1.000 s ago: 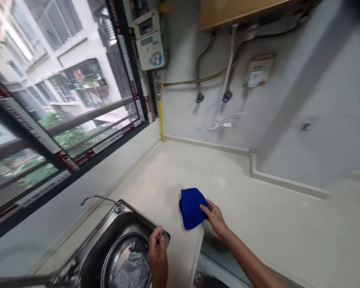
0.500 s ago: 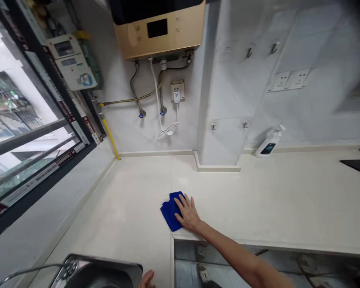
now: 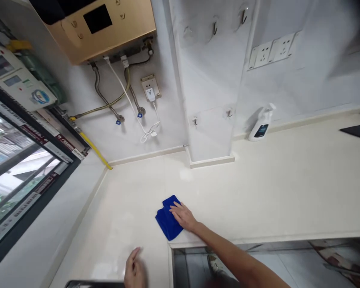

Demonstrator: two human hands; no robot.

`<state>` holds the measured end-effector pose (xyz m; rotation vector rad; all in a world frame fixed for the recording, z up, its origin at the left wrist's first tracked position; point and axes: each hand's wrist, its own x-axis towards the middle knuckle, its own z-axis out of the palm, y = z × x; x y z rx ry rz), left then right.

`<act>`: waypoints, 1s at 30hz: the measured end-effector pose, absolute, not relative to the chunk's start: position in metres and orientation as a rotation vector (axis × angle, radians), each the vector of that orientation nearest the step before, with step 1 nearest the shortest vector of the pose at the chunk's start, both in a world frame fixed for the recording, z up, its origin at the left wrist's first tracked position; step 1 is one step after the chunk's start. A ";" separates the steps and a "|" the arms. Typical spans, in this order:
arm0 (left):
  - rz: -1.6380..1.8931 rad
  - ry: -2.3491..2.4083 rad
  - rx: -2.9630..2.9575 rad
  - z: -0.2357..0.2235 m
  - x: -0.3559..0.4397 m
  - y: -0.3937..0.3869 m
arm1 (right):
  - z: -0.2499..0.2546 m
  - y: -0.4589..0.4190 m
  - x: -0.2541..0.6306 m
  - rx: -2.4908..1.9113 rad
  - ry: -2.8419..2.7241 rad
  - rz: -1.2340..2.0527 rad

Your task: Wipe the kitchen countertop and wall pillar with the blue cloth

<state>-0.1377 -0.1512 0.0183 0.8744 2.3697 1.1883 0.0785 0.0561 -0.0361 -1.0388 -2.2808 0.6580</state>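
Note:
My right hand (image 3: 183,216) lies palm down on a folded blue microfibre cloth (image 3: 166,222), pressing it against the cream stone countertop (image 3: 258,192). The fingers cover the cloth's right part. My left hand (image 3: 134,269) is low in the view, above the counter near the sink's edge, holding nothing, with its fingers slightly apart. Only a thin strip of the steel sink (image 3: 93,284) shows at the bottom edge.
A white spray bottle (image 3: 261,124) stands against the wall at the back. A gold water heater (image 3: 99,28) with hoses and a plug socket hangs above. A window (image 3: 21,168) runs along the left. The counter's front edge borders a gap showing the floor.
My view has swung upward, leaving only a strip of sink. The left hand has come off the sink rim onto the counter area. The cloth now lies flatter under my right hand.

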 end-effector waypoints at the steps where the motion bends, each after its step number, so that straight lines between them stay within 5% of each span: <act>1: 1.177 2.354 0.891 0.025 -0.141 -0.145 | -0.036 0.057 0.081 -1.008 -2.288 0.668; 9: 0.933 2.559 1.351 -0.003 -0.198 -0.102 | -0.031 0.039 0.078 -0.968 -2.454 0.625; 20: 0.756 2.841 1.511 -0.047 -0.183 -0.107 | -0.003 0.053 0.086 -1.040 -2.118 0.962; 30: 0.919 2.806 1.437 -0.049 -0.187 -0.105 | 0.014 0.028 0.054 -0.781 -2.670 0.642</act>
